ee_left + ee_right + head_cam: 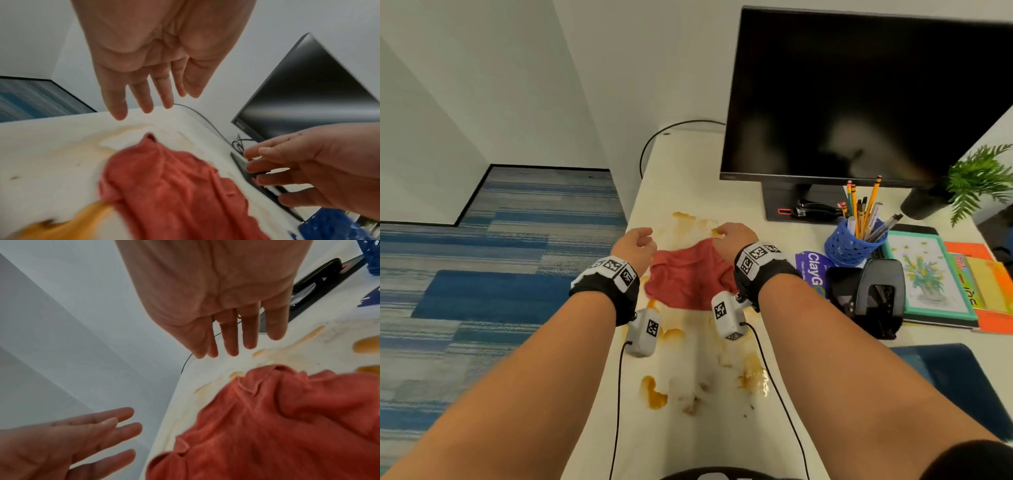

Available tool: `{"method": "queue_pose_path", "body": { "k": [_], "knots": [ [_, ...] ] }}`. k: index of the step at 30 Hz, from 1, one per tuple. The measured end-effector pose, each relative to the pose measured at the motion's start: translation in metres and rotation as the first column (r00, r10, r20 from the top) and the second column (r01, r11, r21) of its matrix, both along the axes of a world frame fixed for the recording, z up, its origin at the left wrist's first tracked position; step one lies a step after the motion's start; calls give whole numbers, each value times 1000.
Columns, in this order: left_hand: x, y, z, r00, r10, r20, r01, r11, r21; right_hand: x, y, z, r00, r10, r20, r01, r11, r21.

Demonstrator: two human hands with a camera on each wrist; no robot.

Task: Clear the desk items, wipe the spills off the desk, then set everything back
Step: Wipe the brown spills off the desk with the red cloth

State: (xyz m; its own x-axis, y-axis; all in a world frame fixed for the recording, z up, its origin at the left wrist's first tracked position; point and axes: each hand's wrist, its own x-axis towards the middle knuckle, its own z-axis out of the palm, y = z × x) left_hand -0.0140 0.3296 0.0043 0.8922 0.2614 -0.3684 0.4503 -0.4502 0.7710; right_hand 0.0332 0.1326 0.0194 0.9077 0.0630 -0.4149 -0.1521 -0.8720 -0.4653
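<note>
A red cloth (pixel 690 277) is lying crumpled on the white counter (pixel 688 164), among orange spills (pixel 654 394). The left hand (pixel 635 245) and right hand (pixel 734 236) are being held just above it, fingers spread apart, nothing gripped. A pencil cup (pixel 854 243) is being kept beside the monitor (pixel 859 99).

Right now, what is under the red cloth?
The red cloth lies crumpled on the white desk, with orange spills showing around its edges. Whether more spill lies beneath it is hidden.
</note>
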Motion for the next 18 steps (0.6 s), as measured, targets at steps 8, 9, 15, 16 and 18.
{"method": "queue_pose_path", "body": {
  "k": [8,9,15,16,18],
  "knots": [
    [0,40,-44,974,-50,-223,103,966,235,-10,43,-43,988,29,-152,-72,955,-288],
    [1,43,-48,970,-50,-239,111,962,248,-12,49,-48,987,15,-161,-66,947,-313],
    [8,59,-63,941,-48,-335,142,955,261,-26,77,-71,988,38,-149,-99,898,-429],
    [9,61,-64,932,-51,-359,152,954,260,-24,76,-72,989,51,-138,-103,909,-404],
    [13,66,-66,914,-59,-401,180,946,271,-16,73,-67,988,80,-132,-125,917,-378]
  ]
}}
